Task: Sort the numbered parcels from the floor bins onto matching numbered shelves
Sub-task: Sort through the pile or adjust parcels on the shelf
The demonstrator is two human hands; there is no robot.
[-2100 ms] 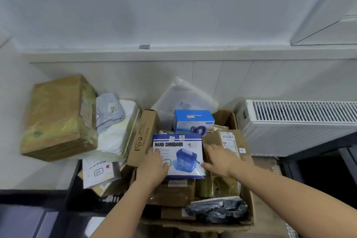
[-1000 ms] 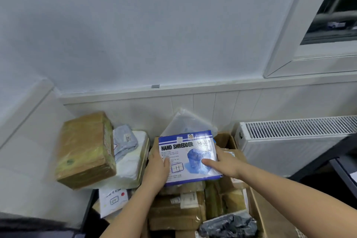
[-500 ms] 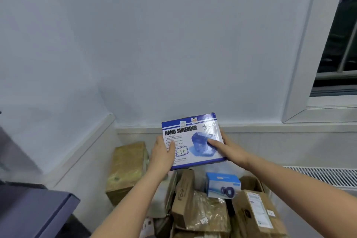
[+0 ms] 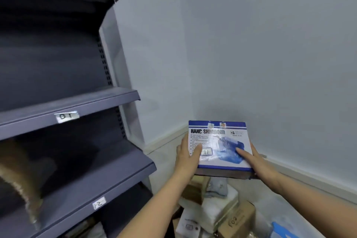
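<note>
We hold the hand shredder box (image 4: 220,146) in both hands, in the air beside the grey shelving unit (image 4: 63,102).

Nearest us, our left hand (image 4: 188,157) has its grip on the box's left edge, thumb on the printed face; our right hand (image 4: 255,158) has the right edge, thumb laid across the picture. Below lie piled parcels (image 4: 216,210), among them a cardboard box (image 4: 238,220). To the left, shelf edges carry blurred handwritten labels (image 4: 67,116) we cannot read for certain. A pale wall (image 4: 270,54) stands behind.
</note>
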